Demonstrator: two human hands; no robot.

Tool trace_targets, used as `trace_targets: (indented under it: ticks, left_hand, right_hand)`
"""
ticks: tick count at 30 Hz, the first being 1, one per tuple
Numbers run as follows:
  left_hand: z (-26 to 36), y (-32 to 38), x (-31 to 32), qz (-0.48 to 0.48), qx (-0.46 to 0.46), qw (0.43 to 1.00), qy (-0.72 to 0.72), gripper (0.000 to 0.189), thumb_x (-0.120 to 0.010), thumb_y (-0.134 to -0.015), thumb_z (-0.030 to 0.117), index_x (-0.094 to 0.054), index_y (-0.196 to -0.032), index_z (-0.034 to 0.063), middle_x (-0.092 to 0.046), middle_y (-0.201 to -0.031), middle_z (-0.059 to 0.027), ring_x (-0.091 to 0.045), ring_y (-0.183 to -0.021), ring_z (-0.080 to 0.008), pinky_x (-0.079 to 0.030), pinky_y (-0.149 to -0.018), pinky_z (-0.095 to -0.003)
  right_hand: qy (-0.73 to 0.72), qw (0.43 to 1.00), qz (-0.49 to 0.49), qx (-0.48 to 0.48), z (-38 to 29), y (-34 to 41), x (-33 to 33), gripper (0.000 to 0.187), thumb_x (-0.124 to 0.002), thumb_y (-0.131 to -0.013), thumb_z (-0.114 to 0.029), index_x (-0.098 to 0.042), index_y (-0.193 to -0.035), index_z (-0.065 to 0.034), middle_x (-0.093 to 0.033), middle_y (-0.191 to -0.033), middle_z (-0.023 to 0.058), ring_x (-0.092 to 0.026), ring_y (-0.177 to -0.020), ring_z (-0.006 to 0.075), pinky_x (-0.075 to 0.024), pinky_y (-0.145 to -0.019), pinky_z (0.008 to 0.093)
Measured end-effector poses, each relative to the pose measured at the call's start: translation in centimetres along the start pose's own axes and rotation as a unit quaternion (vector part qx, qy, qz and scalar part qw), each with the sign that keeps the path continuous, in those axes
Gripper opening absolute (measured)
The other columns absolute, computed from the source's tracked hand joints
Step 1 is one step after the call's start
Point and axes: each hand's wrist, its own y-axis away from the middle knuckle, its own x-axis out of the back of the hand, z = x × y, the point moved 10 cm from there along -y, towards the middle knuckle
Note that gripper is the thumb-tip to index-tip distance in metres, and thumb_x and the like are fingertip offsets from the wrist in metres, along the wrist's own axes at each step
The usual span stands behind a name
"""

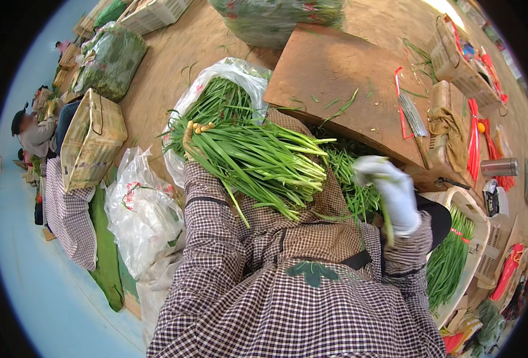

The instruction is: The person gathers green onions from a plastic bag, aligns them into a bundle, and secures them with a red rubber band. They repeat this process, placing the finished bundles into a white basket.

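My left hand (192, 138), mostly covered by leaves, is closed around a large bunch of garlic chives (264, 161) that lies across my lap, the pale stem ends pointing right. My right hand (391, 192), in a white glove and blurred, is to the right of the bunch with a pale green stalk or leaf at its fingers. Loose green leaves (358, 188) lie below and beside that hand. Behind the bunch, an open clear plastic bag (264, 85) holds more chives. A knife (411, 116) rests on the wooden board (335, 67).
A crumpled plastic bag (145, 215) and a plastic crate (107, 129) stand at left, near a seated co-worker (37, 132). At right are a tub (481, 237) with tied chives, a steel flask (500, 167), red ties (473, 138) and a brown cloth (449, 134). A large wrapped bundle (277, 22) stands beyond the board.
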Motion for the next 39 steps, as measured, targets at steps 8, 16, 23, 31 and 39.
trace_targets:
  ticks: [8,16,23,31,39]
  left_hand:
    - [2.2,-0.8,-4.1,-0.048,-0.023,0.996,-0.070,0.034,-0.057,-0.098,0.028,-0.054,-0.069,0.0112,-0.052,-0.062,0.0016,-0.056,-0.066,-0.0149,-0.048,-0.087,-0.0365]
    - [4.4,0.6,-4.9,-0.219,-0.068,0.973,0.024,0.032,-0.042,-0.106,0.026,-0.054,-0.084,0.0072,-0.052,-0.067,-0.0028,-0.054,-0.068,-0.0160,-0.047,-0.083,-0.0357]
    - [1.1,-1.1,-12.5,-0.278,0.007,0.961,-0.003,0.023,-0.045,-0.104,0.021,-0.054,-0.087,0.0080,-0.052,-0.068,-0.0010,-0.053,-0.067,-0.0151,-0.046,-0.082,-0.0356]
    - [2.1,0.7,-9.7,-0.091,-0.098,0.986,-0.097,0.025,-0.060,-0.094,0.025,-0.053,-0.073,0.0122,-0.053,-0.062,-0.0011,-0.054,-0.060,-0.0164,-0.049,-0.074,-0.0374]
    - [1.2,-1.8,-2.4,0.084,-0.034,0.995,0.038,0.031,-0.057,-0.098,0.026,-0.053,-0.072,0.0112,-0.049,-0.055,-0.0007,-0.051,-0.052,-0.0185,-0.052,-0.071,-0.0395]
  right_hand:
    - [0.503,0.854,-0.127,0.041,8.0,-5.8,-9.4,0.016,-0.061,-0.084,-0.022,-0.061,-0.093,-0.0082,-0.066,-0.078,0.0154,-0.066,-0.077,0.0348,-0.0521,-0.069,0.0440]
    - [0.317,0.948,0.012,0.009,3.9,-2.2,0.6,0.013,-0.058,-0.084,0.002,-0.069,-0.085,-0.0041,-0.068,-0.075,0.0123,-0.066,-0.065,0.0245,-0.0529,-0.061,0.0336]
    - [0.512,0.796,-0.247,0.209,5.9,-5.2,-14.8,0.041,-0.058,-0.078,-0.006,-0.059,-0.119,-0.0101,-0.058,-0.112,0.0183,-0.063,-0.088,0.0350,-0.0529,-0.072,0.0431]
    - [0.474,0.836,-0.201,0.191,10.2,0.0,-11.1,0.028,-0.055,-0.081,-0.011,-0.063,-0.107,-0.0168,-0.060,-0.080,0.0098,-0.063,-0.064,0.0300,-0.0497,-0.053,0.0407]
    - [0.689,0.616,-0.282,-0.258,19.0,4.3,3.2,0.034,-0.060,-0.084,-0.025,-0.064,-0.115,-0.0104,-0.065,-0.113,0.0154,-0.061,-0.107,0.0336,-0.0478,-0.084,0.0479]
